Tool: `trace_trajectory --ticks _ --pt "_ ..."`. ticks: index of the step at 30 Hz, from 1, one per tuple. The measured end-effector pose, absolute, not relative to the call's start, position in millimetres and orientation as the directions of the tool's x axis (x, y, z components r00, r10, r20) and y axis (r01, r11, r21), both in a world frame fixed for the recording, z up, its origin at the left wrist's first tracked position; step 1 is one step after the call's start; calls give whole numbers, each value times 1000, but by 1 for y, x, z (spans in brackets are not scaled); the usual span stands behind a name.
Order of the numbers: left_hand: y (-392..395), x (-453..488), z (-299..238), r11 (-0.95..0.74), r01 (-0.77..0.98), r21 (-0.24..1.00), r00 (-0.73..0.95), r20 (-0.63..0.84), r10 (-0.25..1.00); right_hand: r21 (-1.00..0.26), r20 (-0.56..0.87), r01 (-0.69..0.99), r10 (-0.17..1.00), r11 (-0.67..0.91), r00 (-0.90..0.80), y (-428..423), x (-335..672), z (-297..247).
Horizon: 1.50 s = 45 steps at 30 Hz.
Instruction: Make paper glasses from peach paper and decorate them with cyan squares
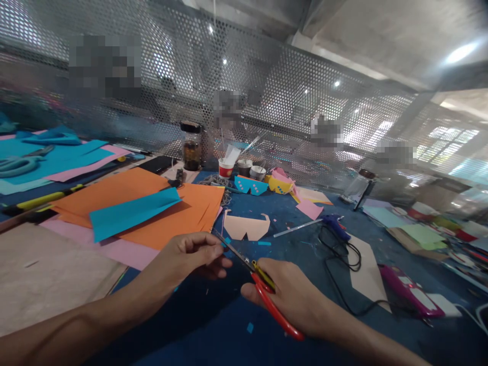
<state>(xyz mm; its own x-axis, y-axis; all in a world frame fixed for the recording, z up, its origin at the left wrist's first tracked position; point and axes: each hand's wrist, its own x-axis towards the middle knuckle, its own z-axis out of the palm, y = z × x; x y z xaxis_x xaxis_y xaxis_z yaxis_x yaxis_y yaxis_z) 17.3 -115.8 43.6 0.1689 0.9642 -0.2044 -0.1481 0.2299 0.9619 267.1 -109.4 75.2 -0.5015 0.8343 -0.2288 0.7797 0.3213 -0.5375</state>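
My right hand (295,297) grips a pair of red-and-yellow-handled scissors (263,290), blades pointing up-left toward my left hand. My left hand (192,254) is closed in a pinch at the blade tips, on something too small to make out. Just beyond the hands lies a peach paper cut-out shaped like glasses (246,227) on the blue table (213,325). Small blue paper scraps (250,328) dot the table near my hands.
Orange sheets (152,203), a blue sheet (129,213) and pink paper lie at left. A blue glue gun (335,226) with black cord, a white paper shape (366,269) and a magenta tool (407,290) sit at right. Cups, a jar (191,146) and coloured cut-outs stand by the perforated metal wall.
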Motion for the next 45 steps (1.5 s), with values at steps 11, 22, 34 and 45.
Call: trace_trajectory --ticks 11,22,34,45 --pt "-117 20 47 219 -168 961 142 -196 970 -528 -238 783 829 328 -507 -110 266 79" --pt "-116 20 47 215 -159 964 141 -194 971 -529 -231 780 828 334 -511 -111 265 80" --pt "-116 20 45 227 -172 959 137 -205 969 -529 -234 782 828 331 -509 -112 265 80" --pt "-117 18 41 207 -168 964 142 -184 973 -507 -242 793 828 337 -506 -112 264 83"
